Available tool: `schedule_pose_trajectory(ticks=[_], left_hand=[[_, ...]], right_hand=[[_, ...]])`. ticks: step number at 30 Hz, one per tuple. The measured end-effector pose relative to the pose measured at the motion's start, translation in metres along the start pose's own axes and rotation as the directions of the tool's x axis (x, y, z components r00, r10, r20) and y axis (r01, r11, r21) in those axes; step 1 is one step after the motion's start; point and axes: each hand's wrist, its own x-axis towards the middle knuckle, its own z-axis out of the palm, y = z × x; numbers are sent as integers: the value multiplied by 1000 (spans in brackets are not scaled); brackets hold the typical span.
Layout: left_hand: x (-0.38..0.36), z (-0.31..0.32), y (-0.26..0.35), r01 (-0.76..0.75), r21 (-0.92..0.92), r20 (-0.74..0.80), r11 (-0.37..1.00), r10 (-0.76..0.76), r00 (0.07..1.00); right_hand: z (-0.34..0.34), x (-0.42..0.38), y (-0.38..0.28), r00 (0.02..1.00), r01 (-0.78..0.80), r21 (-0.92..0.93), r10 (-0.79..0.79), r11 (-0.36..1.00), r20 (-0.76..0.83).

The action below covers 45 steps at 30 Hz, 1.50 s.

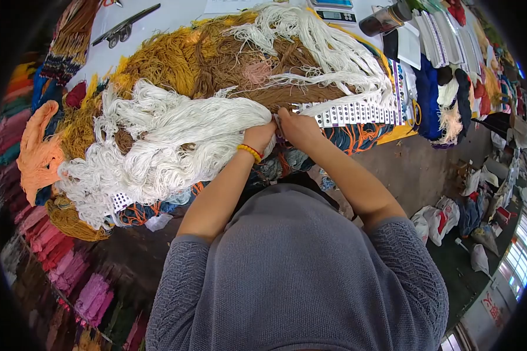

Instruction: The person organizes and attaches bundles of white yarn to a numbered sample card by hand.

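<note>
My left hand [259, 138], with a yellow bead bracelet [249, 153] at its wrist, is closed round the gathered end of a large bundle of white yarn [175, 126]. Right beside it, my right hand [299, 130] is closed at the near edge of the heap; what its fingers pinch is too small to make out. A white strip card with dark holes [357, 115] runs rightward from my right hand. Beyond both hands lie brown yarn [228, 64] and a second white yarn bundle [334, 52].
Orange yarn [40, 152] hangs at the table's left end. At the back are a digital scale [336, 16], a dark jar [385, 19] and a black clamp-like tool [126, 26]. Blue yarn [425, 99] hangs at right; plastic bags [442, 219] lie on the floor.
</note>
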Motion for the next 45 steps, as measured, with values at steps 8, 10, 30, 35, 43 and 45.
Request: schedule_pose_trajectory(ticks=[8, 10, 30, 35, 43, 45], left_hand=[[-21, -14, 42, 25, 210, -53, 977, -14, 999], [-21, -17, 52, 216, 195, -51, 957, -210, 976], [-12, -59, -27, 178, -126, -137, 976, -195, 971], [-40, -62, 46, 263, -295, 6, 918, -274, 962], [-40, -50, 45, 299, -925, 302, 236, -25, 953], [-34, -46, 33, 290, -934, 292, 208, -21, 956]], right_hand=[[14, 5, 8, 993, -41, 401, 81, 915, -85], [15, 6, 11, 991, -85, 473, 125, 877, -54], [2, 1, 24, 938, -301, 393, 195, 869, 286], [16, -3, 34, 981, -192, 537, 136, 822, 141], [34, -8, 42, 979, -193, 702, 183, 686, 90], [32, -8, 42, 972, -216, 720, 213, 660, 96]])
